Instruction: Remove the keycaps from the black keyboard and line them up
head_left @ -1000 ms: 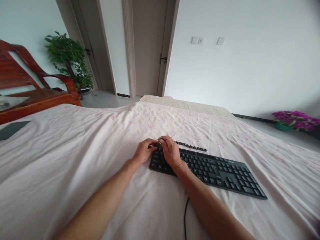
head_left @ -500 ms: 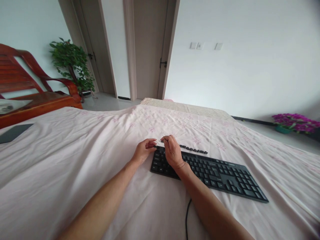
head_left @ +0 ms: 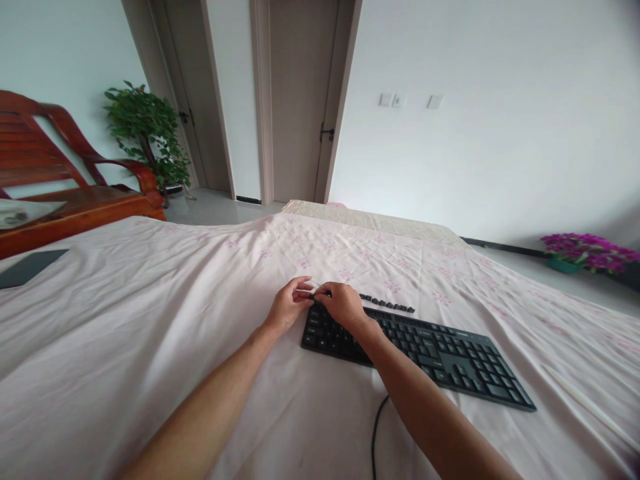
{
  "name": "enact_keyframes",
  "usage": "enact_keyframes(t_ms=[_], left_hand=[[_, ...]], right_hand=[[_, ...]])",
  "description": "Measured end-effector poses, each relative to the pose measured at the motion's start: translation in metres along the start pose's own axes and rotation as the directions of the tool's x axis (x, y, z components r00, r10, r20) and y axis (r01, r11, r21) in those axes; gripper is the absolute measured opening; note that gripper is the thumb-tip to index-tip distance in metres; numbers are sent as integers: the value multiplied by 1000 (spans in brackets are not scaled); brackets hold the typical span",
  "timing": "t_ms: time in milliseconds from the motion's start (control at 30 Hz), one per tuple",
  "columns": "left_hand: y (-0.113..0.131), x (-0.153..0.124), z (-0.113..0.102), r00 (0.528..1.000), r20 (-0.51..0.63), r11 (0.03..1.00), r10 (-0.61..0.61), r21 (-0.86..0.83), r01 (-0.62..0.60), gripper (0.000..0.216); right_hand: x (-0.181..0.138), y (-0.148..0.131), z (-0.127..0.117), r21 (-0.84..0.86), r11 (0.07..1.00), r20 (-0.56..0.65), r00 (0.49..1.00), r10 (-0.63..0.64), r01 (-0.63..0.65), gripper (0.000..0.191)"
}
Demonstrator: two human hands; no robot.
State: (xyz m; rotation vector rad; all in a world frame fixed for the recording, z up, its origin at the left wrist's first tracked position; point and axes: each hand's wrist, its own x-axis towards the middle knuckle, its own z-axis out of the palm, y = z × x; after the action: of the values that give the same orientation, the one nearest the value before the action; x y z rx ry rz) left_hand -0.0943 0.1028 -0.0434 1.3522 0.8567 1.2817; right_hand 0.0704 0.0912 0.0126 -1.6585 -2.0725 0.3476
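As the left hand [head_left: 287, 307] pinches a dark piece [head_left: 312, 297], keyboard [head_left: 425, 349] beneath right hand [head_left: 346, 306], its grip unclear.

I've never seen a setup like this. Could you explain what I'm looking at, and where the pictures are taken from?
There is no machine here: the grip is a person's own bare left hand and right hand. One camera worn on their head took every picture, looking forward and down.

A black keyboard lies on a pale pink, flower-patterned cloth. Just beyond it is a row of small black pieces, and a black cable runs toward the bottom of the picture.

Both hands meet at the keyboard's far left corner. Something small and dark shows at their fingertips, but I can't tell whether it is a loose piece or the corner itself.
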Motion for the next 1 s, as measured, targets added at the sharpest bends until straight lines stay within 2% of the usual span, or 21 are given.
enact_keyframes(t_ms=[200,400,600,1000], left_hand=[[-1,2,0,998,52,999,-25,-29,26,66],[-4,4,3,993,-117,990,-13,138,29,58],[-8,6,2,991,-131,976,4,217,25,49],[-8,8,1,994,-113,973,-13,226,38,43]], right_hand=[[11,6,-4,48,996,22,997,68,-69,15],[32,27,-9,6,986,-38,985,169,-169,16],[54,40,-10,-73,961,-61,963,261,-265,19],[69,46,2,-168,951,-15,966,259,-258,19]])
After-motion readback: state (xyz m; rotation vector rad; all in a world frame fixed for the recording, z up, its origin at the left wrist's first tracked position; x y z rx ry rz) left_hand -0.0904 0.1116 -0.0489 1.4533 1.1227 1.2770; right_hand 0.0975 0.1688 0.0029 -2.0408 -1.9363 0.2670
